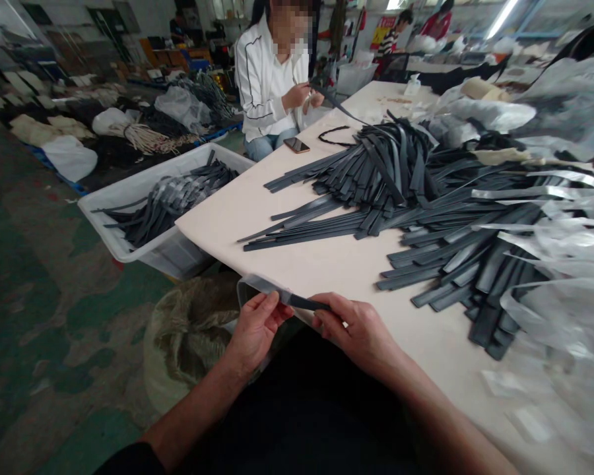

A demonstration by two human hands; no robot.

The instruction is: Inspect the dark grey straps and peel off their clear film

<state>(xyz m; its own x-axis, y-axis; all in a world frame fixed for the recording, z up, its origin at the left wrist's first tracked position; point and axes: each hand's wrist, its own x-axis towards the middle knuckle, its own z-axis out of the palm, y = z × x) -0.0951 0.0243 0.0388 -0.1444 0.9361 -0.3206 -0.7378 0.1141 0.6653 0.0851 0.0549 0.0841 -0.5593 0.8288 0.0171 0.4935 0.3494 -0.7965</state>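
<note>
My left hand [256,328] pinches the open end of a clear plastic sleeve [257,285] at the near edge of the white table [321,264]. My right hand [357,326] grips a dark grey strap [307,303] that is partly inside that sleeve. A large heap of the same dark straps [426,211] lies spread over the table beyond my hands. Loose clear plastic sleeves [569,290] pile up at the right.
A white bin [129,231] with bagged straps stands on the floor left of the table. A sack [188,330] sits below my left hand. A person in a white jacket [270,79] works at the far end, a phone [297,145] beside them.
</note>
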